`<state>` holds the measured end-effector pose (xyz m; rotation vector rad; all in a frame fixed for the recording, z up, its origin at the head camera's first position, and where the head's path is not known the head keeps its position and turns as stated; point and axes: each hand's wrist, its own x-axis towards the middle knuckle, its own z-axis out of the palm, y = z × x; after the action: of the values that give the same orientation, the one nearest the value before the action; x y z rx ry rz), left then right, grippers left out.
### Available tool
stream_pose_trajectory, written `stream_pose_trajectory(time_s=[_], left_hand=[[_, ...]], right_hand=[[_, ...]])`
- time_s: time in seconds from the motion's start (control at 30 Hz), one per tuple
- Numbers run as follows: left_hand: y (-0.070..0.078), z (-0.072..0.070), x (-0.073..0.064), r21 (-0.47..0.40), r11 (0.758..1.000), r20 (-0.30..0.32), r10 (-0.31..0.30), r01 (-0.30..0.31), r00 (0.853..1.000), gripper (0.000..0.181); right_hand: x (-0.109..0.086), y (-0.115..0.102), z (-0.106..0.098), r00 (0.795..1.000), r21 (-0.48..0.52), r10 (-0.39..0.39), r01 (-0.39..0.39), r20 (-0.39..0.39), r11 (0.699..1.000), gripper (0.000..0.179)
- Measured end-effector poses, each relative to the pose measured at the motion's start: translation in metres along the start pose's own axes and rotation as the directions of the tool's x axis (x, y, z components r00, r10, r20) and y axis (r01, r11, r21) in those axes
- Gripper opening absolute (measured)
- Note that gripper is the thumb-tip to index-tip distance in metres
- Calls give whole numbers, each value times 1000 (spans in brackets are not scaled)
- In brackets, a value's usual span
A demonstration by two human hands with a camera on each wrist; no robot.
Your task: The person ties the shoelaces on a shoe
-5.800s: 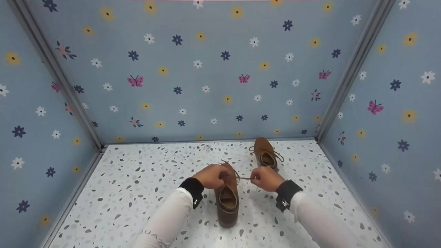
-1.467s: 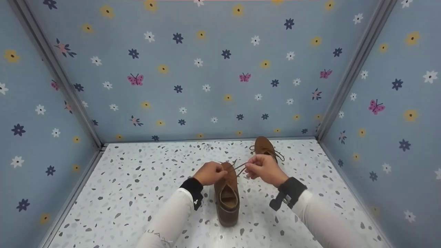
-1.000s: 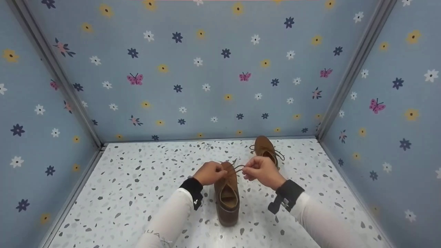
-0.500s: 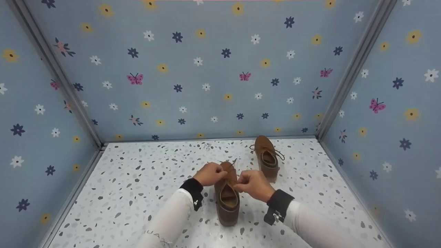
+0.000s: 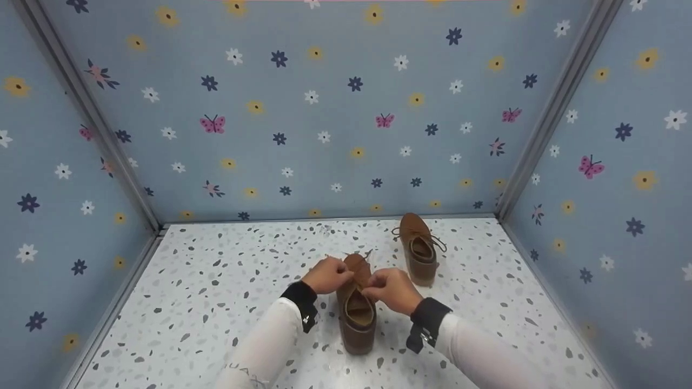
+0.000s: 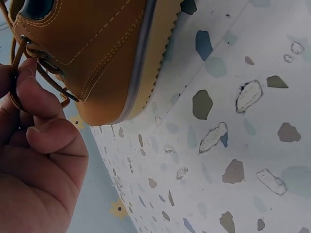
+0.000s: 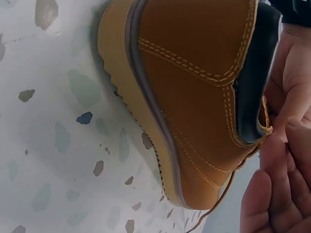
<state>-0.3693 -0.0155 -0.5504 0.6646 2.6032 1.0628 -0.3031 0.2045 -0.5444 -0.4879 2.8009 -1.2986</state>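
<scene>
The left hand [image 5: 327, 274] and right hand [image 5: 396, 289] face each other, near but apart, each pinching with thumb and fingertips. The right pinch sits slightly nearer the body than the left. Beside each pinch, other fingers bend in toward the palm. Just behind the grips come the left wrist [image 5: 301, 302] and right wrist [image 5: 431, 317]; from there the left arm [image 5: 263, 346] and right arm [image 5: 486, 348] slant outward, back toward the person.
</scene>
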Motion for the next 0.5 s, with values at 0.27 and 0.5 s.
stream_pose_trajectory(time_s=[0.27, 0.5], left_hand=[[2, -1, -3, -3, 1000, 11, 25, -25, 1000, 26], [2, 0, -6, -16, 999, -10, 40, -40, 999, 24]], right_hand=[[1, 8, -6, 994, -28, -56, 58, 95, 998, 2], [1, 24, -19, 996, -71, 21, -15, 84, 997, 8]])
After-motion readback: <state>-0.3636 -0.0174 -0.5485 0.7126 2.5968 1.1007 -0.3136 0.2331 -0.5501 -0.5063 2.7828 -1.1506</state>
